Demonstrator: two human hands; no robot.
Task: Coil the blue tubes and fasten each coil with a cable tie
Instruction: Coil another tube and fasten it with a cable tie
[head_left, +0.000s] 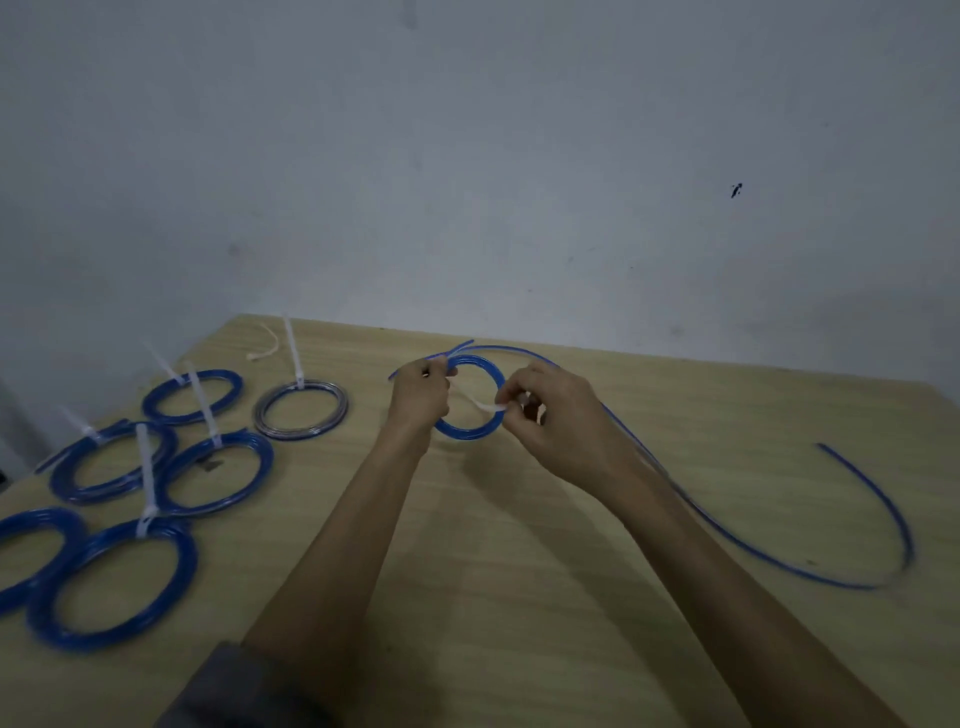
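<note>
Our left hand (420, 391) pinches the blue coil (470, 431) at its far-left rim above the table (519, 597); our right hand (558, 415) pinches a white cable tie (480, 404) across it, lying left-right.

Blue coil (470, 431) — white tie (485, 406) across

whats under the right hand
The right hand pinches a white cable tie beside the small blue tube coil. A long loose blue tube passes under the wrist; that stretch is hidden.
</note>
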